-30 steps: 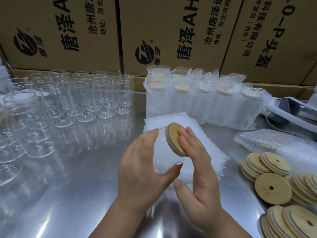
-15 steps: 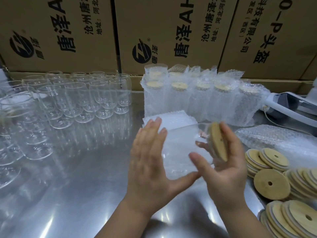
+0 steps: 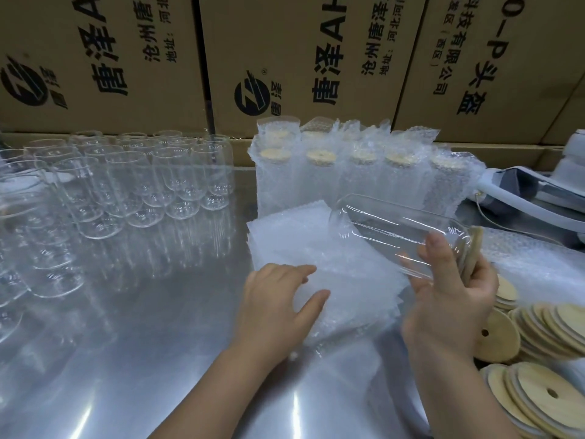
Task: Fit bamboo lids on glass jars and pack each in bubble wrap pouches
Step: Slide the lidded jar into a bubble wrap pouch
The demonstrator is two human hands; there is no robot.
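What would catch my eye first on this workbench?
Most likely the glass jar with its bamboo lid, held sideways in the right hand at centre right, while the left hand rests on a stack of bubble wrap pouches in the middle. Next come the crowd of empty glasses at left and the row of wrapped jars standing at the back, before the cardboard boxes.
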